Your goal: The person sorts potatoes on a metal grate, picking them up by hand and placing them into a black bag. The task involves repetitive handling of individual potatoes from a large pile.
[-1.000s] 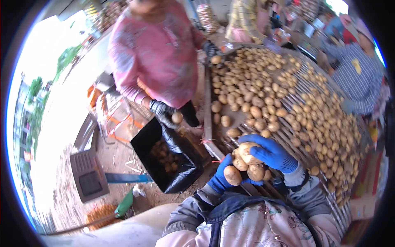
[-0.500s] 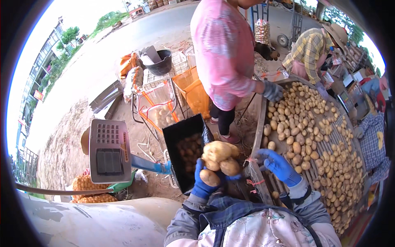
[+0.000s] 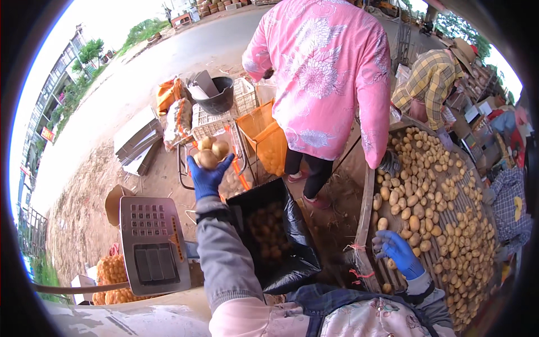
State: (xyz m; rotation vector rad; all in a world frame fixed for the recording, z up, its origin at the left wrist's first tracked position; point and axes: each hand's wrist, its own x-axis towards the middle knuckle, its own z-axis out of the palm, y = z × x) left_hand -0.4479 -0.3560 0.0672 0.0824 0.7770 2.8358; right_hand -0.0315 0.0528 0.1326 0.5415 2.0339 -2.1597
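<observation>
My left hand (image 3: 209, 181), in a blue glove, is stretched out with its fingers cupped around three potatoes (image 3: 208, 159). It hovers before an orange-edged mesh bag (image 3: 233, 182) that hangs in a metal frame and has potatoes in it. Below that forearm stands a box lined with black plastic (image 3: 306, 247), with more potatoes deep in its shade. Over the near left edge of the slatted sorting table (image 3: 368, 224), my right hand (image 3: 401, 254), also blue-gloved, has its fingers loosely apart and nothing visible in them. Loose potatoes (image 3: 415, 210) lie beside it.
A weighing scale's display (image 3: 152, 244) stands at the left, above filled net sacks (image 3: 112, 272). A co-worker in pink (image 3: 323, 78) stands ahead, near an orange bag (image 3: 264, 137) and a black bucket (image 3: 216, 98). Another in yellow checks (image 3: 426, 84) bends over the table's far end.
My left hand has swung forward and left from above the black-lined box, carrying potatoes. My right hand has moved slightly down and right. The pink-clad co-worker has turned their back.
</observation>
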